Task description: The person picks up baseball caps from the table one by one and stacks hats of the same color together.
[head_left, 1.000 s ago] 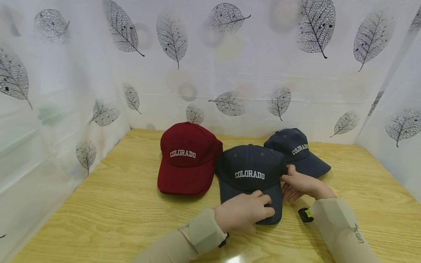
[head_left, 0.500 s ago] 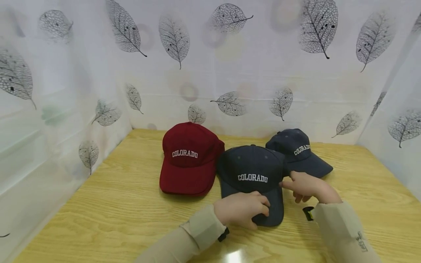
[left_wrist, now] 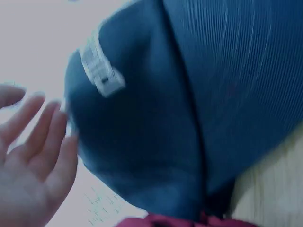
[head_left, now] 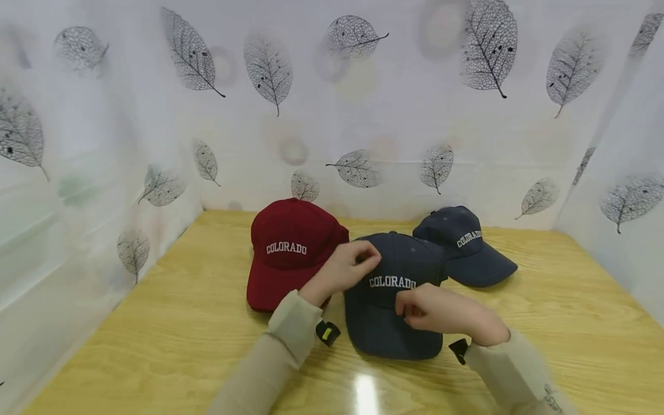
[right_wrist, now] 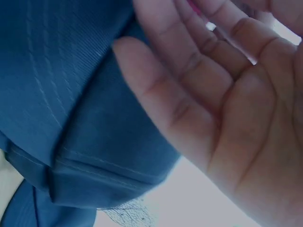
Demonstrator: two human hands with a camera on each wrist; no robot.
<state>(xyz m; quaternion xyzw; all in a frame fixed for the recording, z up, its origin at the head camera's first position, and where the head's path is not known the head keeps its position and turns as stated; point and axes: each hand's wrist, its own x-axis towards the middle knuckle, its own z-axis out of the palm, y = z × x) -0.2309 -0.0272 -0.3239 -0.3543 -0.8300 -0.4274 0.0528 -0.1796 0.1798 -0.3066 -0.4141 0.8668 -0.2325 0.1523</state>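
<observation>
A dark navy baseball cap (head_left: pixel 394 340) with white COLORADO lettering sits in the middle, brim toward me. My left hand (head_left: pixel 346 268) is over the upper left of its crown, overlapping it in the head view. In the left wrist view the loosely bent fingers (left_wrist: pixel 49 127) come right to the crown's edge, holding nothing. Across the lower right of the lettering lies my right hand (head_left: pixel 448 311), partly hiding the brim's right side. Its relaxed fingers (right_wrist: pixel 161 94) show in front of the crown in the right wrist view, gripping no fabric.
A red COLORADO cap (head_left: pixel 290 276) stands close on the left, partly behind my left forearm. Behind at the right is another navy cap (head_left: pixel 477 259), its brim angled right. All rest on a wooden table (head_left: pixel 155 334) before a leaf-print curtain (head_left: pixel 384 127).
My left hand has risen from the middle cap's brim to the upper left of its crown. My right hand has moved left from the cap's right side to over its front.
</observation>
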